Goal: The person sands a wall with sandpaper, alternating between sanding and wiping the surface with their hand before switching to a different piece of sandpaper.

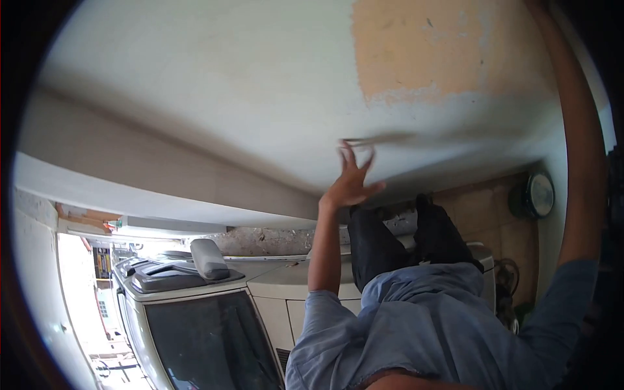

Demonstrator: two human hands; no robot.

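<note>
My left hand (351,182) is raised in the middle of the view, fingers spread, fingertips at a white painted surface (214,97). A thin grey blurred strip (380,138) lies on that surface just beyond the fingertips; I cannot tell what it is or whether the fingers touch it. My right arm (580,162), bare below a blue sleeve, runs along the right edge to the top of the frame, and its hand is out of sight. My blue shirt (422,325) and dark trousers (403,240) fill the lower middle.
An orange unpainted patch (419,45) breaks the white surface near my right arm. A white vehicle (195,305) with dark glass fills the lower left. A round object (538,195) hangs on a tan tiled wall (484,218) at the right. Bright daylight shows at far left.
</note>
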